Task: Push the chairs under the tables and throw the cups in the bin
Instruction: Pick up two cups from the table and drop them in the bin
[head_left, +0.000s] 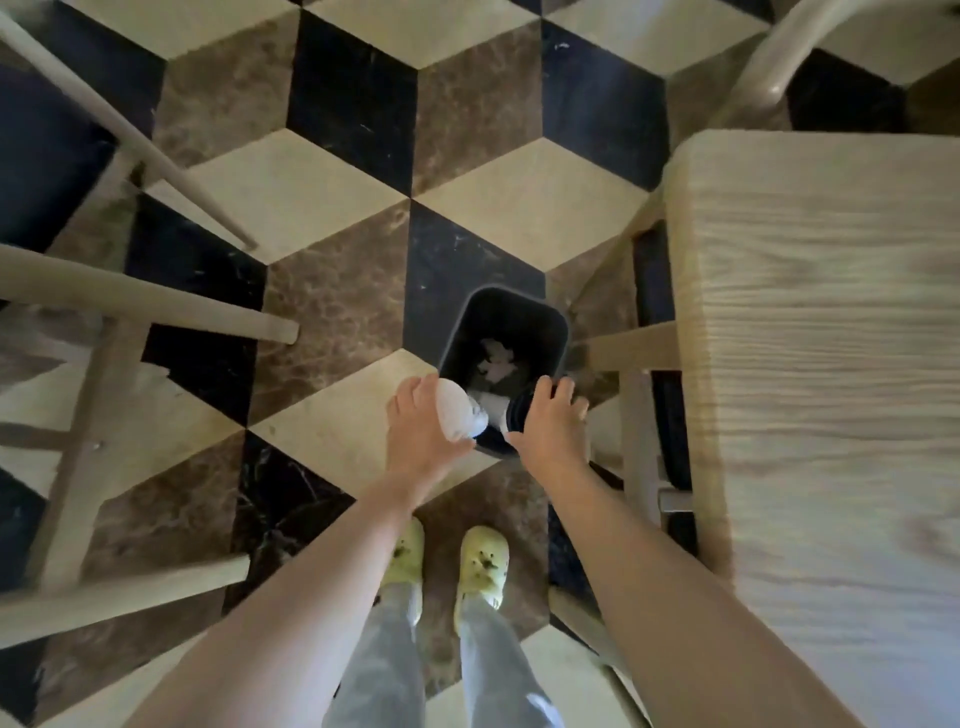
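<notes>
A small black bin (503, 312) stands on the patterned floor just ahead of my feet, with crumpled white rubbish inside. My left hand (423, 428) grips a white paper cup (460, 413) tipped over the bin's near rim. My right hand (550, 423) holds a second cup with a black lid (511, 413), also tilted over the near rim. The two cups almost touch each other above the bin's opening.
A pale wooden table (821, 364) fills the right side, its legs close to the bin. Pale wooden chair legs and rails (156, 306) stand at the left. Another chair's curved back (763, 67) shows at top right. Marble cube-pattern floor lies between them.
</notes>
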